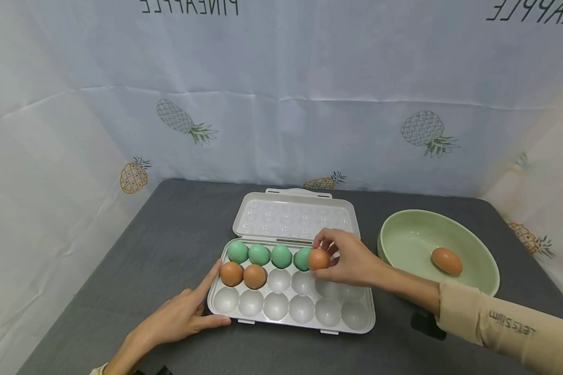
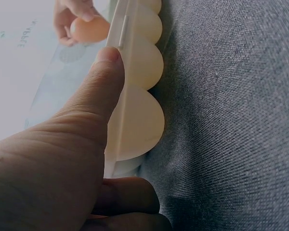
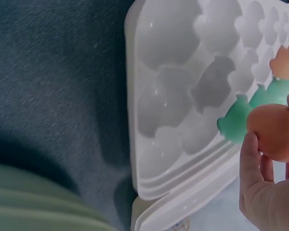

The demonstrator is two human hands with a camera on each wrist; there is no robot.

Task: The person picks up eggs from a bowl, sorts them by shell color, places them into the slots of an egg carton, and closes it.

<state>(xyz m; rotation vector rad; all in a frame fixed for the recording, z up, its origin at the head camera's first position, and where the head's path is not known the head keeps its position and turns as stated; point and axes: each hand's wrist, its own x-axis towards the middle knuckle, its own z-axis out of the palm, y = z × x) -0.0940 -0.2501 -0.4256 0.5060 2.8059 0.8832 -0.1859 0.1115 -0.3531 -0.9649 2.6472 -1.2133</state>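
Observation:
A white egg tray [image 1: 302, 310] lies with its lid folded back. Several green eggs [image 1: 281, 256] fill the left part of its back row; two brown eggs [image 1: 255, 276] sit at the left of the middle row. Between thumb and fingertips, my right hand [image 1: 349, 259] holds another brown egg [image 3: 274, 132] above the back row, overlapping the rightmost green egg in the head view. My left hand [image 1: 178, 315] rests at the tray's front left corner, thumb [image 2: 108, 72] straight against the front rim and index finger extended along the left side.
A light green bowl [image 1: 403, 234] stands right of the tray, with one brown egg [image 1: 447, 261] in it. The clear-white lid [image 1: 296, 213] lies behind the tray. A pineapple-print cloth [image 1: 281, 130] hangs along the back and sides of the grey table [image 1: 183, 224].

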